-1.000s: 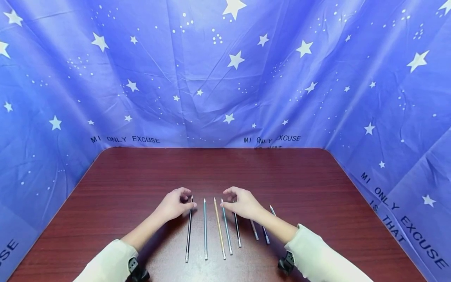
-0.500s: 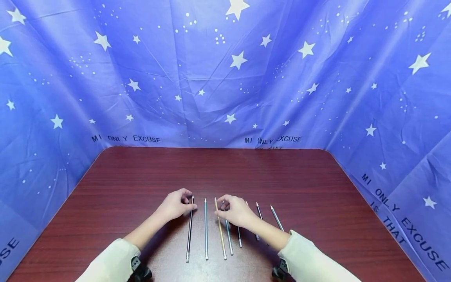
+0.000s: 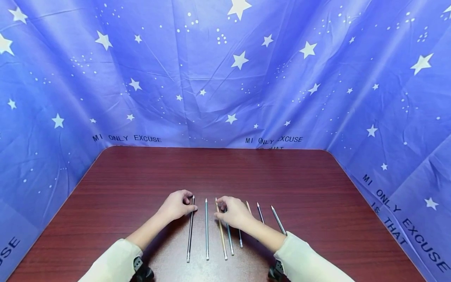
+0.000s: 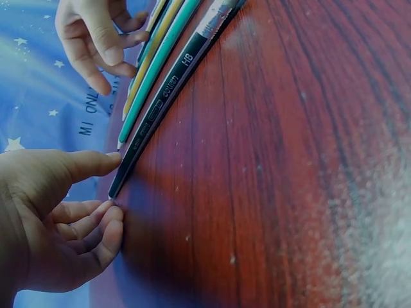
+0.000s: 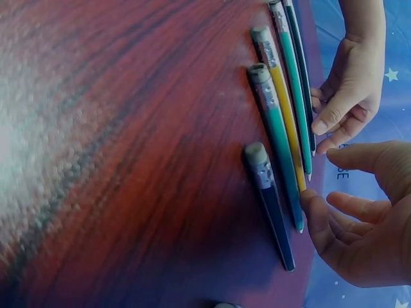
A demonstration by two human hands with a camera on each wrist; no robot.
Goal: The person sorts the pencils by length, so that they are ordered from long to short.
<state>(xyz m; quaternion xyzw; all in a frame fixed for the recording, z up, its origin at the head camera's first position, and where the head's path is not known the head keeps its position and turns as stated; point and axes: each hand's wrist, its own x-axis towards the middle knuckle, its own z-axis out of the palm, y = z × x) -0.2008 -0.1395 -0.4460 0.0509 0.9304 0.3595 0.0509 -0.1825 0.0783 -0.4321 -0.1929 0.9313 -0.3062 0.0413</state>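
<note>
In a row on the table (image 3: 112, 203), left to right, lie a black pencil (image 3: 190, 235), a teal pencil (image 3: 207, 235), a yellow pencil (image 3: 222, 239), a second teal pencil (image 3: 230, 242), a dark pencil (image 3: 241, 240), a pale-tipped pencil (image 3: 248, 206), a purple pencil (image 3: 260, 214) and a grey pencil (image 3: 278, 220): eight, tips away from the person.

Of two hands, the left hand (image 3: 176, 205), fingers loosely bent, has thumb and fingers parted about the black pencil's tip. The right hand (image 3: 232, 211), also ungrasping, has thumb and fingers parted at the yellow pencil's tip. I cannot tell how firmly either touches.

Wide wood runs left, beyond and right of the row; the starry cloth (image 3: 211, 78) rises past three edges. The near edge is cut off. Right hand, arm and sleeve (image 3: 303, 254) hide parts of the five rightmost pencils.
</note>
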